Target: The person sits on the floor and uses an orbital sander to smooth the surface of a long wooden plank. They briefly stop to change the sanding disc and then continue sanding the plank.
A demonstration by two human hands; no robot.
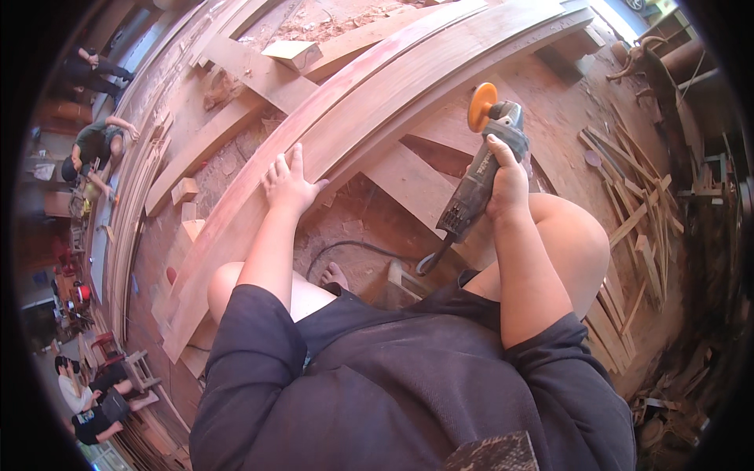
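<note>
Grips the grinder (476, 182) in the right hand (510, 179), seemingly to keep its orange disc (481, 107) off the plank (393, 90) likely steadied under the spread left hand (289, 187).

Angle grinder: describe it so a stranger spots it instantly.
Find the long planks slanting up to the right. Below their upper end, the right hand grips the dark angle grinder, set apart from the planks by its round orange disc.

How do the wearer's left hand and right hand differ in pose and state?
The left hand is spread open, while the right hand is closed. The left hand rests on the long wood; the right hand grips the dark body of the angle grinder with an orange disc. Both hands are bare.
</note>
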